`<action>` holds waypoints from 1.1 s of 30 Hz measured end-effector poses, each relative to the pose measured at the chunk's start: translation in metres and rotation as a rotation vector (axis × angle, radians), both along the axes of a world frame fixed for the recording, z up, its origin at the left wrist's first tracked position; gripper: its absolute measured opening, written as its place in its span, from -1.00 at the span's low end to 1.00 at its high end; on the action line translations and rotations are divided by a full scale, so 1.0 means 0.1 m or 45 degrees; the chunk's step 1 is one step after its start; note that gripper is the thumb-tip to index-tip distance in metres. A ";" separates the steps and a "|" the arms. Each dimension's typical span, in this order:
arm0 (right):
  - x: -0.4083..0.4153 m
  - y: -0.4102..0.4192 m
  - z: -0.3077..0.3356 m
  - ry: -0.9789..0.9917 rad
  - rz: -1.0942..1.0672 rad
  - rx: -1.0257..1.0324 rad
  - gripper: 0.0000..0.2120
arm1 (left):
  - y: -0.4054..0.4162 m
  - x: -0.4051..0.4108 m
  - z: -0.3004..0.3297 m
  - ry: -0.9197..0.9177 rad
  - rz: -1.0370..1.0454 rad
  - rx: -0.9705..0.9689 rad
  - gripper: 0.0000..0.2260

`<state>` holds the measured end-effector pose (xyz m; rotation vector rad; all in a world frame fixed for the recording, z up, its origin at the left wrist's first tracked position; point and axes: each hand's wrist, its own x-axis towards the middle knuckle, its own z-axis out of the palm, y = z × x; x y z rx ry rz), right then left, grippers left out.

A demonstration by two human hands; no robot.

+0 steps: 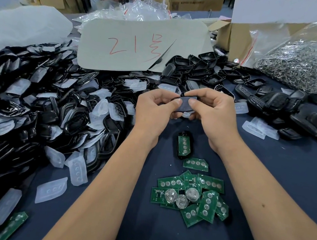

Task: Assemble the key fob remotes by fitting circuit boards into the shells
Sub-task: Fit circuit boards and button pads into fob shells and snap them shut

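My left hand (155, 109) and my right hand (213, 114) together hold one black key fob shell (185, 104) above the dark table, thumbs pressing on its grey translucent face. Below the hands lies another black shell with a green circuit board (183, 146) set in it. A heap of loose green circuit boards (190, 194), some with round silver battery clips, lies nearer to me. One more green board (13, 225) sits at the lower left.
A large pile of black shell frames and clear rubber button pads (36, 106) fills the left. More black shells (283, 108) lie at the right, a bag of metal rings (302, 65) behind them. A grey card with red writing (142, 45) leans at the back.
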<state>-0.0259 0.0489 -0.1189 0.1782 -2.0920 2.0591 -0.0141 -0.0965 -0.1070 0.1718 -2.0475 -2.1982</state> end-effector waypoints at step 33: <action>0.09 -0.14 0.06 -0.119 -0.114 -0.175 -0.67 | 0.03 0.02 0.04 -0.118 -0.078 0.223 -0.85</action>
